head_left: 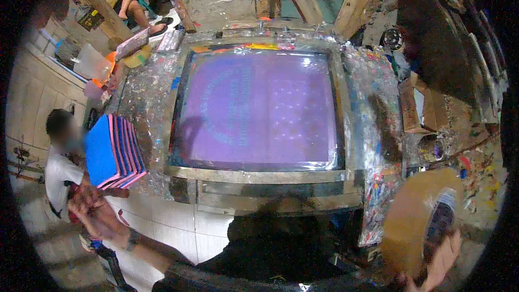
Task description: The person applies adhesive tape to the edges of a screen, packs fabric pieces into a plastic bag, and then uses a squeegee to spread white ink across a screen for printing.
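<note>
The hands are well apart: the right hand (443,262) is clamped on a wide roll of amber tape (408,219) at the table's right front corner, while the left hand (102,217) is near a stack of blue and pink sheets (108,151); whether its fingers are closed or touch the stack, I cannot tell. Between them, a wooden-framed purple screen (259,111) lies on the paint-spattered table (146,94). A person in a white shirt (60,176) is at left.

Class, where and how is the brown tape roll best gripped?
Probably by the ring wall of the tape roll, from the right, fingers inside the core, thumb outside: its dark, hollow core faces right, beside the right hand.
</note>
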Tool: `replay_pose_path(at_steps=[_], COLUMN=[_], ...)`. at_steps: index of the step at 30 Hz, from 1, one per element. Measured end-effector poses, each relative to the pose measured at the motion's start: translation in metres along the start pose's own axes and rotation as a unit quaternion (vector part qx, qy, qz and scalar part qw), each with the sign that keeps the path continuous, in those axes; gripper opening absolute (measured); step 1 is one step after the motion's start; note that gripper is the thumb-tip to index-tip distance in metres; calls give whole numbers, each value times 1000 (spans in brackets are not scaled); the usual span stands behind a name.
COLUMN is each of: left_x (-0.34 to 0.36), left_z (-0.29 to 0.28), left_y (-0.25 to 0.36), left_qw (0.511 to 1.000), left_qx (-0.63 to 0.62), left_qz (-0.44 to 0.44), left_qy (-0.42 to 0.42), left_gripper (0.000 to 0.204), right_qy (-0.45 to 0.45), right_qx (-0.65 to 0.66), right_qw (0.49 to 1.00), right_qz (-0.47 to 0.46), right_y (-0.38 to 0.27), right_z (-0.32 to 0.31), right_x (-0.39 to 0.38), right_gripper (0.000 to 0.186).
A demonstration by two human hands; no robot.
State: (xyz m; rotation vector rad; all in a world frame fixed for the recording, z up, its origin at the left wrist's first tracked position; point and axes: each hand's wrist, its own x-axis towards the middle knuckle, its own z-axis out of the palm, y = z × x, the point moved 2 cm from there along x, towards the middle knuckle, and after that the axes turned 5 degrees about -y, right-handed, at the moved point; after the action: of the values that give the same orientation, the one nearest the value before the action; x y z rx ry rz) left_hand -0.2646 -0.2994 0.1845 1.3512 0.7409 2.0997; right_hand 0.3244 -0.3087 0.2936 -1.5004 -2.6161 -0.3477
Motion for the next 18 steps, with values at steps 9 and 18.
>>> replay_pose_path(at_steps=[9,18], left_x=[26,29], left_z=[48,58], left_y=[-42,-142], left_qw=[997,989], left_qx=[-68,-27], left_qz=[31,-120], left_qy=[12,-80], left_gripper=[20,47], right_qy=[-11,-127], right_qx=[17,120], right_qw=[996,981], right_qz=[-87,-80], right_y=[32,-60], right_z=[50,234], right_x=[5,-35], right_gripper=[49,57])
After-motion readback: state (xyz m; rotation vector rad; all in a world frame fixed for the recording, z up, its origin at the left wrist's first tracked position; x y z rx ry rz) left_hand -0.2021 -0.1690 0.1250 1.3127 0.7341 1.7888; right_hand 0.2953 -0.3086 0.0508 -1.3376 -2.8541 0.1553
